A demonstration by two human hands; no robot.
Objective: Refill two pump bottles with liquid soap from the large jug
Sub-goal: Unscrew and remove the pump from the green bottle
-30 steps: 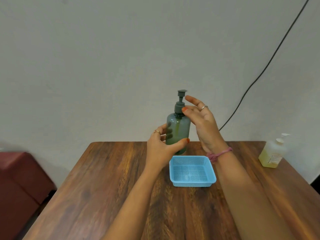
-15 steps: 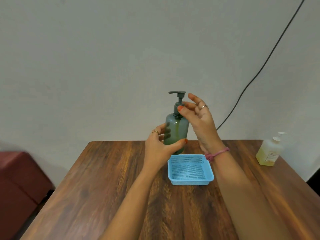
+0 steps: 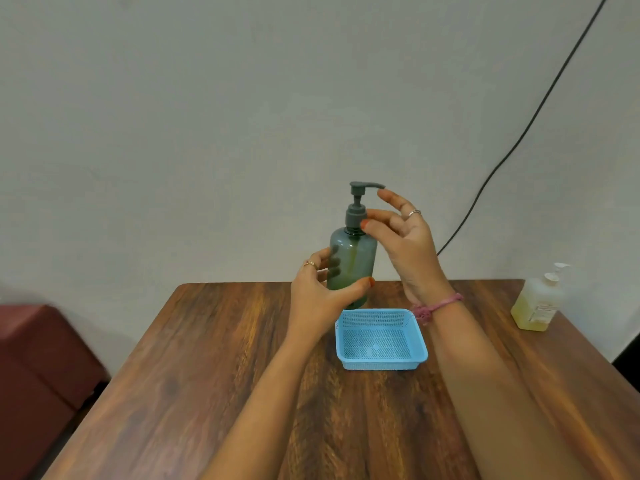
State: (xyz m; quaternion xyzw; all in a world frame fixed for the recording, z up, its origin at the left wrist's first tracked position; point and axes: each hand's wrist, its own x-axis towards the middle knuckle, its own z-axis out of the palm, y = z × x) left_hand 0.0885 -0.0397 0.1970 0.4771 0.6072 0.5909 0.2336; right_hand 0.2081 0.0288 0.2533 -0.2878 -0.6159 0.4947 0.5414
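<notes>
Head view: both hands (image 3: 320, 296) grip green bottle (image 3: 353, 263).

No readable text anywhere. Clear pump bottle with yellow liquid (image 3: 536, 303) at right table edge carries white label (image 3: 542, 313) with faint reddish print, too small and blurred to make out. Green pump bottle (image 3: 353, 258): plain, no label or brand visible. Blue basket (image 3: 380, 341): small pale mark on near-left rim, illegible. No numbers or signs on wall or table.
</notes>
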